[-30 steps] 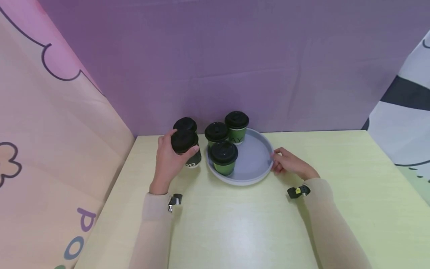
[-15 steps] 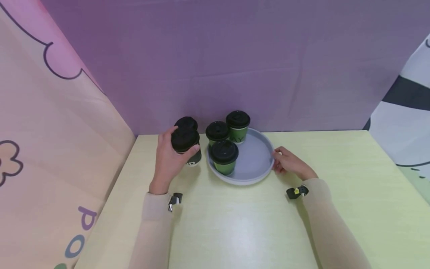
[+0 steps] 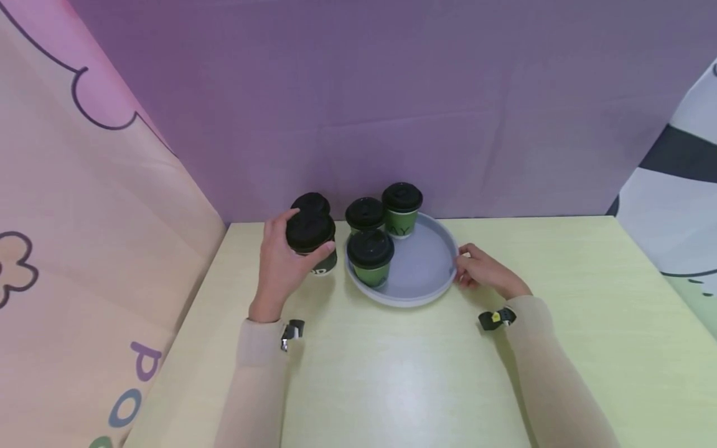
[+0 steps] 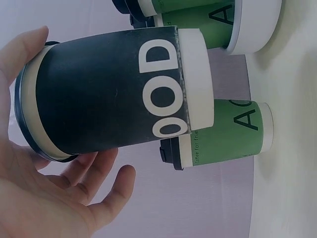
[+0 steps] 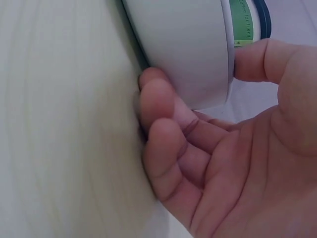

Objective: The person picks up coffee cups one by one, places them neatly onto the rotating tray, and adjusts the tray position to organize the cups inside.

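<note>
My left hand [image 3: 282,264] grips a dark paper coffee cup [image 4: 109,91] by its black lid end, thumb on one side and fingers on the other. White letters mark its sleeve, and its base shows above the tabletop in the left wrist view. Behind it stands a green coffee cup [image 4: 225,133], mostly hidden in the head view except for its black lid. My right hand [image 3: 484,272] pinches the right rim of a round pale tray [image 3: 420,298], thumb inside and fingers curled below. The tray bears a front green cup [image 3: 371,274], a middle cup [image 3: 365,213] and a back cup [image 3: 401,221].
The pale wooden table [image 3: 392,373] stretches in front of the tray and to both sides. A purple backdrop [image 3: 392,106] rises right behind the cups. A printed cloth panel [image 3: 101,218] flanks the table on the left.
On the tray the back cup has shifted slightly right and the front cup slightly left. The dark cup in my left hand has moved a touch right; my right hand stays at the rim.
</note>
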`<state>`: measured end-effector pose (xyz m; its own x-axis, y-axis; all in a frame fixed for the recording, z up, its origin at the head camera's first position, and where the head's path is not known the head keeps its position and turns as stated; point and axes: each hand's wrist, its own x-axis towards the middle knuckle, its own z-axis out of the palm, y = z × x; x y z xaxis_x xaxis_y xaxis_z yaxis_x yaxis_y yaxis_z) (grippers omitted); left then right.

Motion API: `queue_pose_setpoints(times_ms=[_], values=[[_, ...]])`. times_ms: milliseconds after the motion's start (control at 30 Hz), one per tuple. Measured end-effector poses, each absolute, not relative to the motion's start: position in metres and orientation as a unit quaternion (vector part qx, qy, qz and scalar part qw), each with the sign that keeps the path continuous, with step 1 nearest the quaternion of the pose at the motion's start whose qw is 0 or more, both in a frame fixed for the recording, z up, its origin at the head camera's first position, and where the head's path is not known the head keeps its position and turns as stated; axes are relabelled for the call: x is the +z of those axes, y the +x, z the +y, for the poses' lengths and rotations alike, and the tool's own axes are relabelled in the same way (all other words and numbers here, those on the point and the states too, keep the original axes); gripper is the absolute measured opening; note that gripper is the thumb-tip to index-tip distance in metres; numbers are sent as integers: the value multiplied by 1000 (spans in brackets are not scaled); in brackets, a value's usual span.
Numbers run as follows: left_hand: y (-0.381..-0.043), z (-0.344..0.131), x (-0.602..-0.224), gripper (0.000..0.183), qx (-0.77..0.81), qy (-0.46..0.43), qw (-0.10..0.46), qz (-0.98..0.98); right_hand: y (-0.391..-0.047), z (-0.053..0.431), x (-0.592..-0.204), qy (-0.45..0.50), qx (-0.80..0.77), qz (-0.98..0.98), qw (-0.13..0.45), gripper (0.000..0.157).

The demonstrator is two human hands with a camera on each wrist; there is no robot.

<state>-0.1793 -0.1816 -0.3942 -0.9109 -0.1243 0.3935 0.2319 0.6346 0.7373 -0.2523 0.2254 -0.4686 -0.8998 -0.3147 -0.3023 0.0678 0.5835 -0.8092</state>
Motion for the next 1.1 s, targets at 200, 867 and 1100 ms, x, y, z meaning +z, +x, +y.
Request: queue_pose_setpoints(times_ms=[200, 867, 1100], values=[[-179, -180, -393, 93, -427, -28, 207, -880, -249, 227, -464, -89, -442, 865, 223, 43], [-178, -181, -393, 92, -424, -29, 204, -882, -242, 225, -452, -116, -384, 866, 297, 32], [-178, -182, -392, 94, -424, -29, 209, -881, -238, 221, -447, -132, -358, 868, 319, 36]])
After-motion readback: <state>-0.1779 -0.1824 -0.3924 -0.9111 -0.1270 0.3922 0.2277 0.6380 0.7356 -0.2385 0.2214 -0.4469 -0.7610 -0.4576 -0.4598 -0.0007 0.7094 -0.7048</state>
